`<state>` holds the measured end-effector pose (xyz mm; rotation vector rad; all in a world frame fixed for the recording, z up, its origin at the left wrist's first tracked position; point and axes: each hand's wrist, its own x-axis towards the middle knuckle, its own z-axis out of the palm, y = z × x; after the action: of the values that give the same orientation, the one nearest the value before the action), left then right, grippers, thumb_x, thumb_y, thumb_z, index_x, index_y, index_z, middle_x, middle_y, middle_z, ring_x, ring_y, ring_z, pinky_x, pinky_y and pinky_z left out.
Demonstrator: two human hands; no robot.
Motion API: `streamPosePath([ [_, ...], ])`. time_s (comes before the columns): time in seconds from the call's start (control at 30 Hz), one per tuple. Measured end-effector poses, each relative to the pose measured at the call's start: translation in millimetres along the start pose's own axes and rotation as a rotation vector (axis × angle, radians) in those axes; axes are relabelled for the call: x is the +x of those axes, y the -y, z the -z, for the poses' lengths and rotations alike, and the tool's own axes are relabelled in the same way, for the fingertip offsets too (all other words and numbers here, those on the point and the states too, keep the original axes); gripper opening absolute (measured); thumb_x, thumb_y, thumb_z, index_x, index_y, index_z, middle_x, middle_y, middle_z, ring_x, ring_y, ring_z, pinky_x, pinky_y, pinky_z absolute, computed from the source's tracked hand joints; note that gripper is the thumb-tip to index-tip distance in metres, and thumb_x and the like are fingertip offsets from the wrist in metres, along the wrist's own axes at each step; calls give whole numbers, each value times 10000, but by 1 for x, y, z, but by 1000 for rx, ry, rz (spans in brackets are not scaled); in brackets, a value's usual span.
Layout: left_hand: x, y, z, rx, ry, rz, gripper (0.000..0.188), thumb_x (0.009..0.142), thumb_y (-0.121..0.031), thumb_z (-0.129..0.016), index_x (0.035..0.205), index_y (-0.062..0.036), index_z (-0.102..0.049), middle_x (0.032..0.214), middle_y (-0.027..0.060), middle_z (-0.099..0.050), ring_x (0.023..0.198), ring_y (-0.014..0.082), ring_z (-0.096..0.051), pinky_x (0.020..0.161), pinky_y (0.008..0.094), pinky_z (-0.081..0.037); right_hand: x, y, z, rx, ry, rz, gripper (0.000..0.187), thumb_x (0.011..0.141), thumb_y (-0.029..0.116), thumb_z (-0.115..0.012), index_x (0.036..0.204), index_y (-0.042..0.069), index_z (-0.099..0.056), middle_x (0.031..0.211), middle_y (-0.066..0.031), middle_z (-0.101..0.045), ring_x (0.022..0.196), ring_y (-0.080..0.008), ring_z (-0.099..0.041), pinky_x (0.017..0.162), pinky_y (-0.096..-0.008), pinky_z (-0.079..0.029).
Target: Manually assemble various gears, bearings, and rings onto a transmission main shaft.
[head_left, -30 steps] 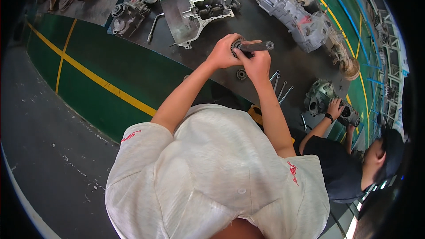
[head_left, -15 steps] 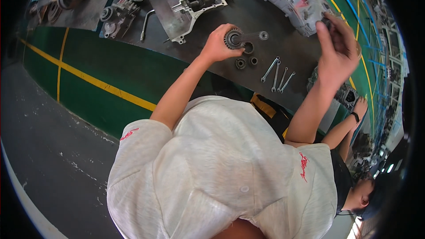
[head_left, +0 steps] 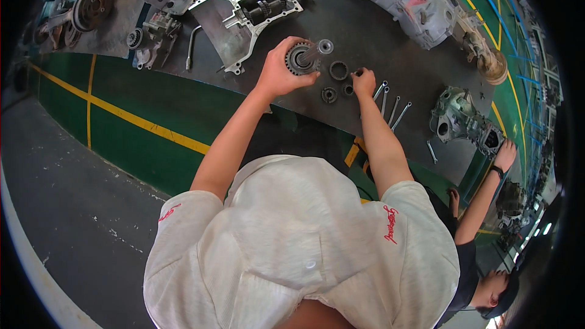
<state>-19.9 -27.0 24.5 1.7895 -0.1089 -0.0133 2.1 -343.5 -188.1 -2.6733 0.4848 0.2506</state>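
Observation:
My left hand [head_left: 275, 73] is wrapped round a toothed gear shaft [head_left: 313, 54], held above the workbench with its bare end tilted up to the right. My right hand [head_left: 365, 83] is down near the bench with thumb and fingers pinched together; something small and dark shows at the fingertips, too little to name. Just left of it stands a small metal collar [head_left: 348, 90]. Beside that lie a toothed ring [head_left: 331, 75] and a small gear [head_left: 329, 95].
Several wrenches [head_left: 395, 108] lie right of my right hand. Beyond my left hand sits an opened gearbox housing [head_left: 242, 61] with gears inside. A large silver gearbox [head_left: 420, 21] stands far right. A co-worker's hand [head_left: 505, 156] touches another casing [head_left: 454, 116].
My right hand has come down from the far right to beside the small collar, its fingers closing to a pinch. My left hand has tilted the gear shaft more upright.

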Motion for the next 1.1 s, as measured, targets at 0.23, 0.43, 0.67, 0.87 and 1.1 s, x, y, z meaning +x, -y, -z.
streamPosePath([
  [0.23, 1, 2, -1, -53, -23, 3, 589, 592, -195, -869, 1117, -33, -658, 1062, 124, -697, 973, 279, -704, 893, 368, -543, -15, -7, 6, -24, 71, 60, 516, 791, 256, -824, 1221, 27, -654, 1158, -175, -650, 1109, -386, -631, 942, -469, -532],
  [0.43, -3, -5, 4, -5, -51, -10, 572, 589, -203, -871, 1100, -36, -675, 1066, 136, -690, 998, 286, -694, 913, 376, -541, -105, 48, 23, -68, 42, 412, 614, 744, 205, -815, 1288, 36, -587, 1262, -201, -582, 1200, -397, -553, 966, -482, -519],
  [0.67, -4, 2, -4, -23, -6, -100, 626, 611, -192, -887, 1168, -32, -649, 1100, 101, -703, 1022, 189, -692, 946, 338, -530, -113, 35, -6, -189, 231, 301, 703, 692, 244, -861, 1305, 84, -559, 1223, -187, -590, 1144, -398, -593, 924, -494, -532],
  [0.87, -9, 13, 4, 4, -28, -137, 624, 604, -196, -884, 1160, -32, -655, 1095, 113, -692, 1030, 235, -690, 950, 355, -530, -136, 122, 121, 409, -50, 342, 538, 691, 265, -904, 1118, 36, -670, 905, -91, -691, 797, -214, -669, 750, -346, -548],
  [1.1, -8, 8, 11, 7, -37, -133, 590, 604, -239, -881, 1113, -36, -663, 1045, 132, -682, 984, 300, -674, 897, 387, -532, -172, 242, 317, 459, -321, 840, 615, 653, 197, -918, 1182, 28, -653, 955, -21, -598, 819, -130, -540, 732, -263, -464],
])
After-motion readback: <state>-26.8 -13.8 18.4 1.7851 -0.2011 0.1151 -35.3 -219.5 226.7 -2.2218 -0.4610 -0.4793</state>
